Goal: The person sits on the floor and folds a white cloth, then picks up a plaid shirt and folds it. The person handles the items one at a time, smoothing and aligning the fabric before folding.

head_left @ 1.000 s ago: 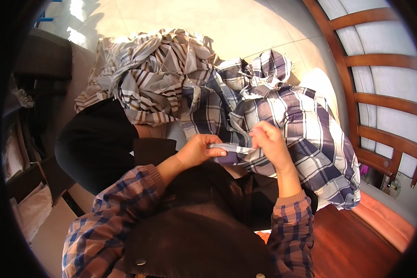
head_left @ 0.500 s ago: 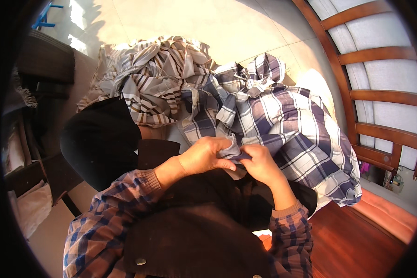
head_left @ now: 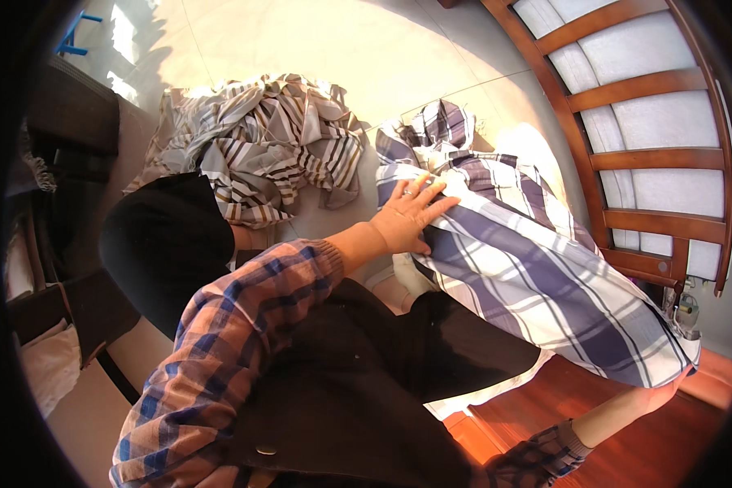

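Note:
A plaid cloth in white, navy and grey stretches across my lap toward the right, its far end bunched on the floor. My left hand lies open on its upper left part, fingers spread and pressing down. At the cloth's lower right corner is my right hand, arm stretched out; it grips the edge, though most of its fingers are hidden by the fabric. Left of the plaid cloth, a crumpled striped cloth in white, brown and grey is heaped on the floor.
A brown wooden slatted frame with white panels stands at the right. Dark furniture lines the left side. A reddish wooden surface is at the lower right. Something blue stands at the far left on the sunlit tiled floor.
My hands were together pinching a bit of the plaid cloth. Now they are far apart: the right has pulled a corner rightward, and the left has opened flat. The cloth is smoother.

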Demonstrator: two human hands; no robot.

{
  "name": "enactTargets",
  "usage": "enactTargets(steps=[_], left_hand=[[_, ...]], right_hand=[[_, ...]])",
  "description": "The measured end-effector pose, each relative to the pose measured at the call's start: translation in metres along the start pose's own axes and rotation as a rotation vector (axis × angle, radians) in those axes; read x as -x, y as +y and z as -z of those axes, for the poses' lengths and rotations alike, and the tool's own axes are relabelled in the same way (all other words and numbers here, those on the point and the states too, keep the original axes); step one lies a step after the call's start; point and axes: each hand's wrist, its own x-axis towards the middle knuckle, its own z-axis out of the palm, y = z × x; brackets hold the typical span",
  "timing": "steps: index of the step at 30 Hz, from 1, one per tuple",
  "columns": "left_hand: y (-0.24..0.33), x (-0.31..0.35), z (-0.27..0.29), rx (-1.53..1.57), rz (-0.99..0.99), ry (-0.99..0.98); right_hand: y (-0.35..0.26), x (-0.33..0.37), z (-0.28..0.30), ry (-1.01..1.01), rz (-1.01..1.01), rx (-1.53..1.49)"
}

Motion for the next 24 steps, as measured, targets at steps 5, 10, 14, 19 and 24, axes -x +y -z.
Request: enactTargets(steps=[5, 10, 14, 19, 24], left_hand=[[0.04, 0.018, -0.082, 0.343, 0.084, -0.487], [0.094, 0.037, -0.083, 0.446, -0.04, -0.308], [0.094, 0.034, -0.087, 0.406, -0.052, -0.265], [0.083, 0.045, -0.087, 0.41, -0.05, -0.251], [0.036, 0.07, -0.07, 0.37, 0.113, -0.306]], right_hand=[[-0.019, 0.002, 0.004, 1.096, 0.621, 0.417], [0.003, 0.013, 0.078, 1.384, 0.596, 1.182], [0.121, -0.041, -0.01, 0.477, 0.619, 2.272], [0.27, -0.07, -0.065, -0.452, -0.137, 2.161], [0.328, -0.092, 0.034, -0.432, -0.469, 2.43]])
